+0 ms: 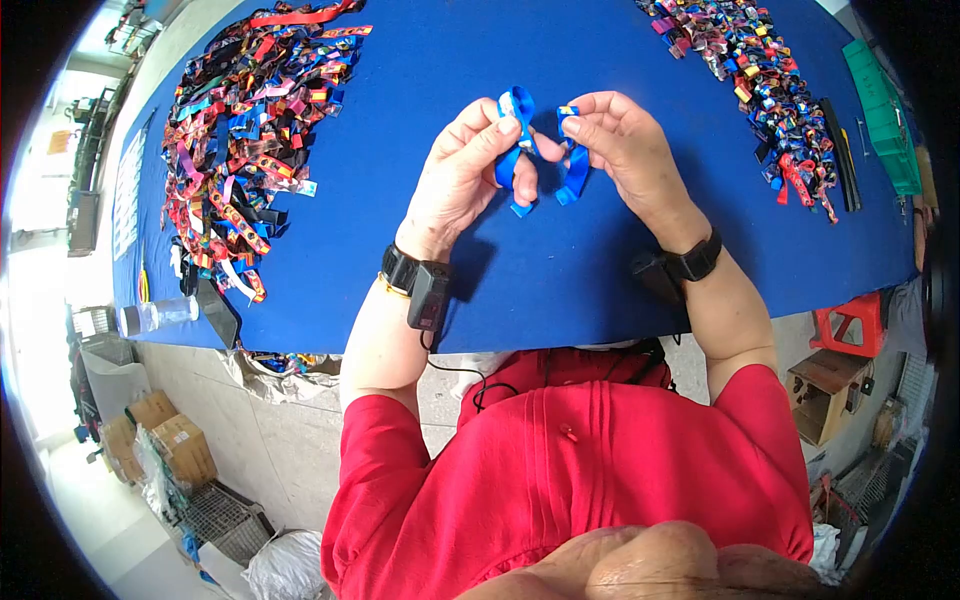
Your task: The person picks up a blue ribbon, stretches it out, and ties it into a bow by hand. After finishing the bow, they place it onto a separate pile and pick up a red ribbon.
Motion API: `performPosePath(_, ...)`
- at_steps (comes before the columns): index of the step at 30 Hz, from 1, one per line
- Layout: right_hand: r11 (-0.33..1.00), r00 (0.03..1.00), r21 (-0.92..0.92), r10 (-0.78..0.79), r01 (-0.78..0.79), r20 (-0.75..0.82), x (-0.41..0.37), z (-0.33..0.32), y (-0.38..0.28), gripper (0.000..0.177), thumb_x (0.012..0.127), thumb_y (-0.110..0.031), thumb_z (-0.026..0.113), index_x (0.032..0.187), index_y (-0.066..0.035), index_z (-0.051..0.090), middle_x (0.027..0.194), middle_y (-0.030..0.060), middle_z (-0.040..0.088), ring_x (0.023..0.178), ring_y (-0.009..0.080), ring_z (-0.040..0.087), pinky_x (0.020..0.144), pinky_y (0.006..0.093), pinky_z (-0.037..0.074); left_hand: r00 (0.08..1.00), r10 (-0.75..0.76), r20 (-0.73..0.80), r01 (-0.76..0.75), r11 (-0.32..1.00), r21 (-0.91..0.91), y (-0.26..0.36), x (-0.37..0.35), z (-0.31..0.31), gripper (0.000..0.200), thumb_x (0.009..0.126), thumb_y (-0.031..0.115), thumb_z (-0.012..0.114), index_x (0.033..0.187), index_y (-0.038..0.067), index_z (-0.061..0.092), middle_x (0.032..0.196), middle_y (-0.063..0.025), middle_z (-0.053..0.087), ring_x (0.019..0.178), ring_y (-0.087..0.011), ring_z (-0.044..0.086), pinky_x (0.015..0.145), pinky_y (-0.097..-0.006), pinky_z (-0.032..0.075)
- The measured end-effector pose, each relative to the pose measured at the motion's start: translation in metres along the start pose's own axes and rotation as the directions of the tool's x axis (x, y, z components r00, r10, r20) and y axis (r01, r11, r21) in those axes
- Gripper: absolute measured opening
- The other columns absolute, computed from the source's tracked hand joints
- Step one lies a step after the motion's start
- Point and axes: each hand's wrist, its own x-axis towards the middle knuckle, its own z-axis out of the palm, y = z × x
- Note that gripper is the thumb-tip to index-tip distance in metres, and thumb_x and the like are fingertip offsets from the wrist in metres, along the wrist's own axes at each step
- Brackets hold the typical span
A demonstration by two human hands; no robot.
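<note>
Over the middle of the blue-covered table, both my hands are raised close together on a blue ribbon strap. My left hand pinches it between thumb and fingers, with a loop standing up above the thumb and a tail hanging below. Between thumb and forefinger of my right hand is a folded blue strap end with a small yellow mark, its tail dangling under the fingers. Whether both hands hold one strap or two, I cannot tell.
A large heap of colourful straps lies on the left of the table, another pile on the right. Beyond that are a black bar and a green bin. A clear bottle lies at the left edge.
</note>
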Motion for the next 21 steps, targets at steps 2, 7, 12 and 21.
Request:
performPosePath(2,0.997,0.997,-0.029,-0.073,0.073,-0.010,-0.0030,0.0049,-0.0041,0.026,0.096,-0.013,0.074,0.115,-0.001,0.061,0.102,0.0062,0.072,0.091,0.0113,0.068,0.081,0.0250,0.056,0.999,-0.027,-0.037,0.030,0.997,0.075,-0.0032,0.0001,-0.0010,0.016,0.107,0.021,0.056,0.103,0.006,0.060,0.097,-0.0217,0.072,0.062,-0.0198,0.068,0.056,-0.0306,0.058)
performPosePath(7,0.990,0.989,-0.008,-0.143,0.143,0.040,-0.0033,0.0069,-0.0038,0.023,0.095,-0.008,0.073,0.114,-0.001,0.062,0.102,0.0068,0.072,0.092,0.0105,0.068,0.082,0.0239,0.055,0.995,-0.069,-0.065,0.079,0.985,0.154,-0.0058,0.0003,-0.0006,0.016,0.106,0.019,0.058,0.102,0.003,0.061,0.090,-0.0179,0.072,0.060,-0.0163,0.067,0.054,-0.0285,0.056)
performPosePath(12,0.983,0.982,-0.022,-0.179,0.181,0.062,-0.0048,0.0104,-0.0009,0.020,0.096,-0.003,0.070,0.114,0.000,0.061,0.101,0.0082,0.072,0.092,0.0109,0.069,0.083,0.0246,0.056,0.995,-0.083,-0.058,0.093,0.977,0.194,-0.0058,0.0004,0.0032,0.017,0.105,0.019,0.060,0.101,0.002,0.060,0.089,-0.0170,0.072,0.059,-0.0156,0.066,0.053,-0.0268,0.055)
performPosePath(21,0.981,0.979,-0.060,-0.181,0.187,0.093,-0.0061,0.0113,-0.0020,0.021,0.096,-0.002,0.070,0.115,0.000,0.060,0.102,0.0082,0.072,0.092,0.0108,0.069,0.082,0.0249,0.057,0.991,-0.108,-0.075,0.123,0.964,0.236,-0.0081,0.0009,0.0006,0.018,0.105,0.017,0.059,0.109,0.000,0.058,0.089,-0.0169,0.073,0.058,-0.0150,0.065,0.053,-0.0256,0.053)
